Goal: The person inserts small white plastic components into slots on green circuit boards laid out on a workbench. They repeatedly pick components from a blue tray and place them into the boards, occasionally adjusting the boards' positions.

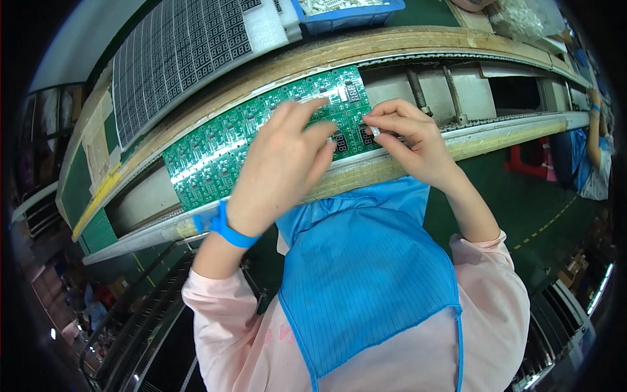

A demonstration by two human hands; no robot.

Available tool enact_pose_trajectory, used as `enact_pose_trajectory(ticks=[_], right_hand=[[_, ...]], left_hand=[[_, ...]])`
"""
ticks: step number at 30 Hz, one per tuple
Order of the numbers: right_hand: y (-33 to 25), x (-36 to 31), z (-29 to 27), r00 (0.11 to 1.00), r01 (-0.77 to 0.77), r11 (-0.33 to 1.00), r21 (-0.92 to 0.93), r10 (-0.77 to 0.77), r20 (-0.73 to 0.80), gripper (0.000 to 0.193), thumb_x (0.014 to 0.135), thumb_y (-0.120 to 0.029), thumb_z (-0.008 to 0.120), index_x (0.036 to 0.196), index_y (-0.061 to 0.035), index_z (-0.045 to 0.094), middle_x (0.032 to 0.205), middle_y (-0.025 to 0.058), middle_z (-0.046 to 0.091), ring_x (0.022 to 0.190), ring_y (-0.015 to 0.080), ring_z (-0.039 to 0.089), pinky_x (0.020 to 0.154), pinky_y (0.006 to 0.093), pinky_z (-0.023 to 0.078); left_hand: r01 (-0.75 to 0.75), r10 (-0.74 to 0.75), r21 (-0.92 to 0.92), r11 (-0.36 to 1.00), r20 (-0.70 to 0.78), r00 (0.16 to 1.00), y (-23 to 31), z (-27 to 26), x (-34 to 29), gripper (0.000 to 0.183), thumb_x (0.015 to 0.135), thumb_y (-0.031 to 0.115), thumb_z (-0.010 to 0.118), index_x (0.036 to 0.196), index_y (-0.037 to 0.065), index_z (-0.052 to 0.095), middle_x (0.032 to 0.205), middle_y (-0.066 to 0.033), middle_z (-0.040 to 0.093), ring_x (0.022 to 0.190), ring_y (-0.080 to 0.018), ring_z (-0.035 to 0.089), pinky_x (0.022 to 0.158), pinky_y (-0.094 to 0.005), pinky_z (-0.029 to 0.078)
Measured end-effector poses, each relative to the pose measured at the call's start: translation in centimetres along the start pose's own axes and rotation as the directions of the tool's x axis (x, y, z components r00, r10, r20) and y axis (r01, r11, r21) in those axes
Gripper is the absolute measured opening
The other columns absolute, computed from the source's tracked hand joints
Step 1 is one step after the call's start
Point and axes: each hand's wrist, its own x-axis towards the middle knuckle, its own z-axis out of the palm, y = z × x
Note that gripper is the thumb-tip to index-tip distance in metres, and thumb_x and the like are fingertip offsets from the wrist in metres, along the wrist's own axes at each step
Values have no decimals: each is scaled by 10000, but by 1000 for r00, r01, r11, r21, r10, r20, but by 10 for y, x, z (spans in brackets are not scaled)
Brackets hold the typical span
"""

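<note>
A panel of green circuit boards (219, 147) lies along the conveyor rails in front of me. Black digit displays, one of them a display (353, 91) near the far edge, sit at the panel's right end. My left hand (284, 147), with a blue wrist strap (230, 225), hovers over the panel; its fingers are apart and slightly blurred, and I see nothing held in them. At the right end, my right hand (411, 137) pinches a small white part (374, 131) between thumb and fingers, close above a display there. The part's exact kind is too small to tell.
Beyond the far rail, a foam tray (189, 52) holds rows of digit displays. A blue bin (349, 19) of small white parts stands beside it. The near rail (483, 140) runs in front of my blue apron. At the far right another person's arm (594, 130) shows.
</note>
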Motion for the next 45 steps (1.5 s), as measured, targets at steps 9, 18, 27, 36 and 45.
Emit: enact_pose_trajectory(ticks=[9, 18, 27, 36, 45], right_hand=[[-2, 6, 11, 995, -96, 995, 17, 95, 20, 259, 843, 53, 677, 1096, 12, 712, 1076, 136, 677, 1017, 233, 686, 843, 311, 558], [7, 7, 2, 999, -44, 990, -132, 44, -8, 176, 873, 58, 645, 1032, 24, 713, 1048, 144, 696, 993, 246, 681, 876, 332, 546], [6, 6, 9, 998, -2, 1000, -21, 1, -55, 173, 888, 95, 622, 1036, 41, 694, 1078, 129, 669, 904, 213, 723, 764, 286, 608], [-2, 25, -3, 990, 84, 940, -330, -42, 133, 207, 822, 32, 668, 1016, 1, 733, 1074, 132, 676, 1009, 301, 644, 899, 380, 503], [1, 29, -1, 976, 16, 917, -398, 72, 206, 180, 838, -15, 699, 1005, -37, 762, 1044, 67, 677, 1070, 264, 585, 941, 373, 459]], left_hand=[[-9, 80, 256, 967, -269, 960, -16, 14, 180, 100, 813, 84, 650, 830, 23, 727, 836, -192, 708, 846, -333, 703, 737, -417, 575], [139, -81, 171, 975, -311, 947, -89, 75, 263, 201, 892, 157, 587, 994, 28, 702, 955, -203, 728, 950, -370, 712, 799, -528, 560], [56, 4, 160, 985, -352, 936, -106, 83, 264, 138, 833, 63, 630, 883, -36, 713, 873, -257, 707, 864, -401, 713, 790, -470, 582], [103, -82, 23, 994, -446, 891, -103, 87, 274, 104, 782, 50, 666, 808, -25, 733, 858, -282, 698, 834, -405, 715, 776, -457, 589], [98, -24, 123, 988, -500, 866, -99, 73, 272, 105, 781, 29, 649, 802, -15, 741, 847, -261, 708, 848, -402, 714, 769, -454, 588]])
